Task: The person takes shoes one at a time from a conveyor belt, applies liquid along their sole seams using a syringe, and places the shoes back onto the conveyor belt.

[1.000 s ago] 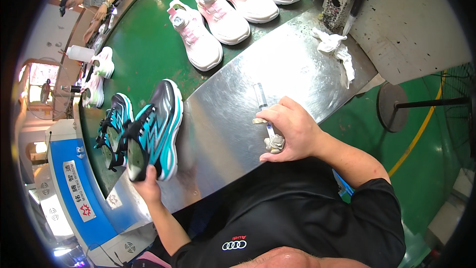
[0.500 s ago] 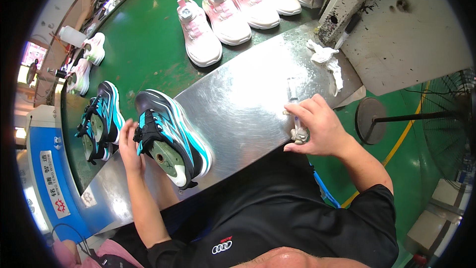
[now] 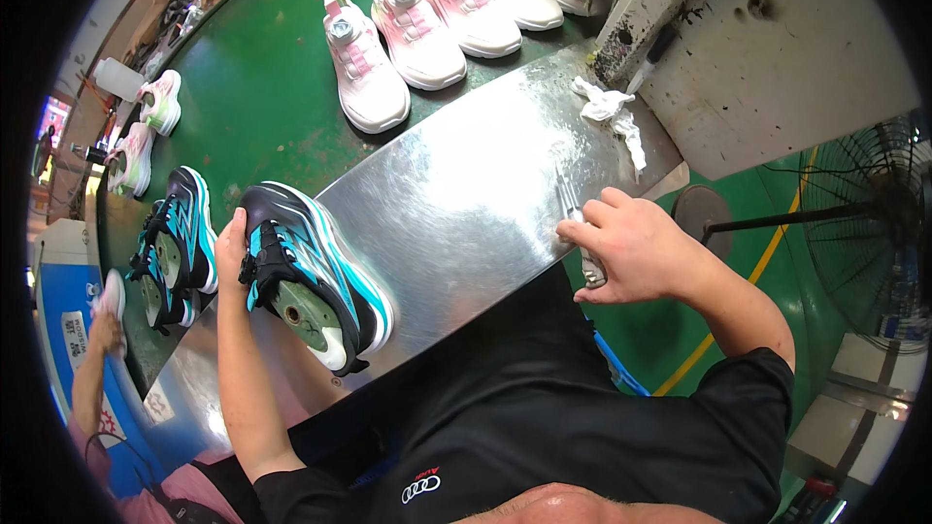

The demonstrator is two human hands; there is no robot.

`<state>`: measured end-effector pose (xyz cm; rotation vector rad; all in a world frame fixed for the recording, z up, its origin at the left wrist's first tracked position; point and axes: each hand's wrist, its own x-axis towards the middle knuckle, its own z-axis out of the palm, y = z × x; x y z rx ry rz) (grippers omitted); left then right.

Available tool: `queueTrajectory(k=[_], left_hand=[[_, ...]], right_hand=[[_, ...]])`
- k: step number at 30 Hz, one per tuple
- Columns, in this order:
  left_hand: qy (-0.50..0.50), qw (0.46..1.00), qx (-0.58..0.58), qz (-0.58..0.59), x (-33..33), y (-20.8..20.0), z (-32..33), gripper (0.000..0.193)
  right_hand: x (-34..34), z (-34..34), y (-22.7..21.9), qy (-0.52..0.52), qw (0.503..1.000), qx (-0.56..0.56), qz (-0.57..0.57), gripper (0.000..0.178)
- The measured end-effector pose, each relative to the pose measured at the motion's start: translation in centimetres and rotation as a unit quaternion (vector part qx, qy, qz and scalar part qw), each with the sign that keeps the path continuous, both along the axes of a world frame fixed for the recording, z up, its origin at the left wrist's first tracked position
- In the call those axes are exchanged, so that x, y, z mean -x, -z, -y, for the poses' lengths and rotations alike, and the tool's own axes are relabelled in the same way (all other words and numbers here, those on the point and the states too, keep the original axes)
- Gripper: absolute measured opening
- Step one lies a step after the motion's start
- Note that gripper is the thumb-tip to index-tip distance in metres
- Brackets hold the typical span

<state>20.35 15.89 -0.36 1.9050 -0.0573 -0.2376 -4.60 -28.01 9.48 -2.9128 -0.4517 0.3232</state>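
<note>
A black and turquoise shoe (image 3: 325,267) stands on the metal ledge, a green insert with a hole inside it. My left hand (image 3: 231,250) lies along its left side near the toe, fingers stretched and touching the upper. Past that hand, a matching pair of shoes (image 3: 180,243) stands on the green surface. At the ledge's front edge, my right hand (image 3: 631,247) has its fingers curled round a slim tool (image 3: 569,196) with a thin pale shaft and a greyish end. Its exact kind cannot be made out.
Several pink and white shoes (image 3: 427,34) stand in a row at the back. A crumpled white cloth (image 3: 612,116) lies at the ledge's right end, near a metal post. A floor fan (image 3: 864,218) is at right. A co-worker's hand (image 3: 107,325) holds a pale shoe at far left.
My left hand has slid up toward the shoe's toe. The fingers of my right hand have closed further round the tool, now tilted. A co-worker's hand with a shoe has appeared at left.
</note>
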Motion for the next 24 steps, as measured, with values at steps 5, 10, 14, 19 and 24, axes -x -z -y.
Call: queueTrajectory(k=[5,10,14,19,24], left_hand=[[0.009,0.999,0.020,-0.044,-0.8,-1.5,1.5,0.039],[0.034,0.991,0.082,-0.099,-2.2,-0.1,-0.1,0.030],[-0.009,0.986,0.151,-0.064,2.0,-5.0,3.4,0.034],[0.048,0.967,0.237,-0.078,4.2,-7.5,9.0,0.039],[0.032,0.925,0.376,0.038,7.2,-9.1,9.4,0.037]], right_hand=[[-0.6,0.7,1.6,0.055,0.990,-0.122,0.047,0.062],[-0.7,1.1,2.3,0.049,0.985,-0.163,0.022,0.064],[-0.4,1.3,5.4,0.112,0.842,-0.528,0.007,0.069],[0.7,5.6,8.7,0.226,0.390,-0.889,-0.079,0.076],[1.7,5.9,7.7,0.227,0.424,-0.876,-0.048,0.076]])
